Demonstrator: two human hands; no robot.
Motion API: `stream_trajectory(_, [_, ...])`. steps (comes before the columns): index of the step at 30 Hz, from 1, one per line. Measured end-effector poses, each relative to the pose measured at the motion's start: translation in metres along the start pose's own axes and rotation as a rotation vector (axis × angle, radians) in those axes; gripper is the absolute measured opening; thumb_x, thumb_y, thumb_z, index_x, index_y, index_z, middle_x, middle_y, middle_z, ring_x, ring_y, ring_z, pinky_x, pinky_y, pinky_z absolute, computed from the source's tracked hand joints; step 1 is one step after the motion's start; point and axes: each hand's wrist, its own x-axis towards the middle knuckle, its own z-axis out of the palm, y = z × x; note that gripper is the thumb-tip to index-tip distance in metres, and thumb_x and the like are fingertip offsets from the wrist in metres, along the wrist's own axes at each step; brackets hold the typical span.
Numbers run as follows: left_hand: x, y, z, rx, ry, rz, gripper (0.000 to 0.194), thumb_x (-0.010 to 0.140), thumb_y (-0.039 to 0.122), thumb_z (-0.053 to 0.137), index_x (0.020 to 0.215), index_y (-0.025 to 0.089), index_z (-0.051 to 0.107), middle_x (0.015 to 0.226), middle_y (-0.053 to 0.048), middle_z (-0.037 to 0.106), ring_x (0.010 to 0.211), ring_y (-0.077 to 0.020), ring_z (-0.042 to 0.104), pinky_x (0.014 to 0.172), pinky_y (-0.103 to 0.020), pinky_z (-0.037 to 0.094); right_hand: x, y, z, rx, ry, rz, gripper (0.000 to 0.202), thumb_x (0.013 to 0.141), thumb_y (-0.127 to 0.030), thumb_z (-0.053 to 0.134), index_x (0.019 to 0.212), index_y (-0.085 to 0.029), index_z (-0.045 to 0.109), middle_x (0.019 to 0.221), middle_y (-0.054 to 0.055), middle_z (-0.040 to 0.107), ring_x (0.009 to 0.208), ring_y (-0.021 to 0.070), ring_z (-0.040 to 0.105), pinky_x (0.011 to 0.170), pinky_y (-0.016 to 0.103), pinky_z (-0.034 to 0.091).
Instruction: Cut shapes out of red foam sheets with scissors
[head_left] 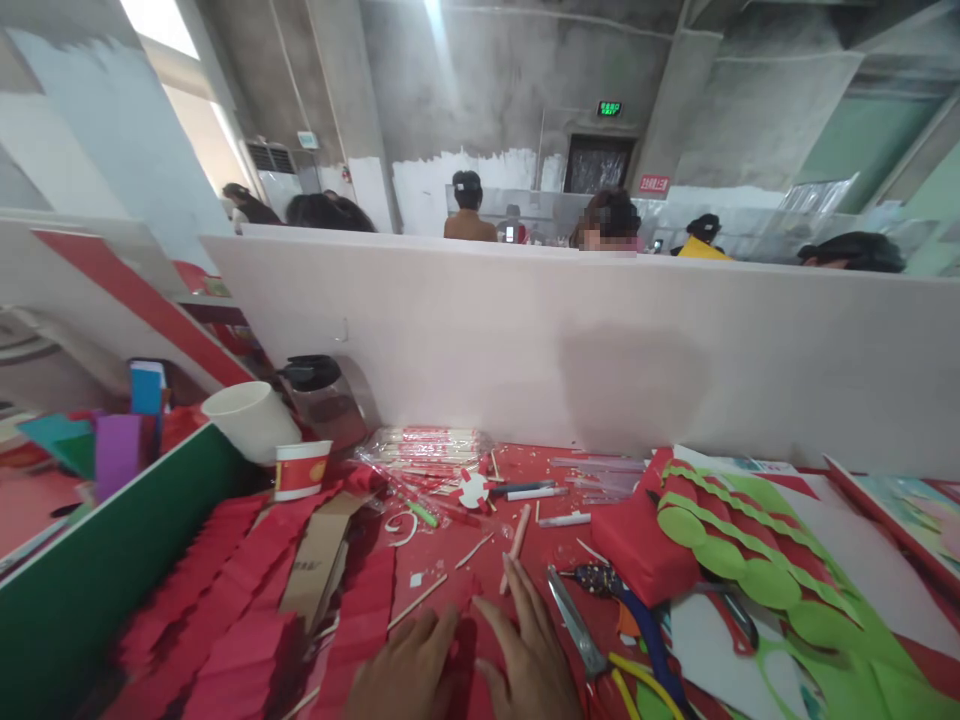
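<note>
Your left hand (409, 665): low at the table's (450, 545) near edge, back up, fingers forward and bent; you can't tell whether it grips anything.
Your right hand (529, 640): just beside it, fingers spread and thumb apart, loose, fingertips near the pink stick (516, 545).
Red paper strip (367, 610): by the near edge, just left of your left hand.
To your right: scissors (576, 622), blades toward the far edge, and blue-handled pliers (637, 620).
Along the far edge: an upright white board (480, 340).
Left edge: a green panel (135, 560).
</note>
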Motion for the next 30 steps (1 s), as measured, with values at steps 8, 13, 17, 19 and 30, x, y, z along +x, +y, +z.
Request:
stream_trajectory(8, [-0.003,-0.004,-0.001,-0.084,0.071,0.103,0.031,0.089,0.024,0.049,0.118,0.025,0.061,0.125,-0.010,0.067,0.121,-0.0271,0.059,0.097,-0.035,0.044,-0.003,-0.007,-0.011,0.019,-0.050,-0.002,0.059,0.085,-0.023,0.070,0.142,-0.035,0.058,0.165,0.006,0.033,0.151,0.0356,0.030,0.115,0.057,0.040])
stream_trajectory(13, [-0.011,-0.002,-0.004,-0.117,0.115,0.176,0.026,0.088,0.022,0.051,0.111,0.025,0.061,0.121,-0.009,0.067,0.116,-0.0253,0.061,0.091,-0.032,0.044,-0.006,-0.009,-0.016,0.030,-0.026,-0.029,0.057,0.085,-0.024,0.070,0.140,-0.031,0.060,0.163,0.008,0.036,0.151,0.0339,0.029,0.117,0.055,0.038])
stream_trajectory(17, [-0.015,-0.002,-0.003,-0.086,0.167,0.208,0.019,0.086,0.022,0.052,0.102,0.023,0.062,0.112,-0.009,0.068,0.107,-0.0264,0.062,0.082,-0.032,0.043,-0.007,-0.014,-0.020,0.000,-0.034,-0.040,0.060,0.082,-0.019,0.072,0.139,-0.029,0.059,0.161,0.010,0.038,0.151,0.0333,0.030,0.117,0.053,0.037])
stream_trajectory(19, [-0.017,-0.002,-0.003,-0.059,0.186,0.221,0.017,0.086,0.020,0.051,0.099,0.022,0.062,0.110,-0.010,0.068,0.105,-0.0268,0.063,0.081,-0.032,0.043,-0.006,-0.017,-0.025,-0.040,-0.017,-0.051,0.060,0.080,-0.018,0.073,0.138,-0.028,0.060,0.159,0.011,0.040,0.149,0.0344,0.033,0.117,0.053,0.038])
stream_trajectory(30, [-0.016,-0.007,-0.005,-0.188,0.182,0.296,0.008,0.080,0.022,0.059,0.088,0.022,0.059,0.105,-0.007,0.068,0.095,-0.0222,0.062,0.074,-0.028,0.042,-0.027,0.000,-0.120,-0.588,-0.209,0.262,0.046,0.088,-0.023,0.066,0.134,-0.027,0.060,0.100,0.011,0.078,0.095,0.0309,0.075,0.080,0.037,0.052])
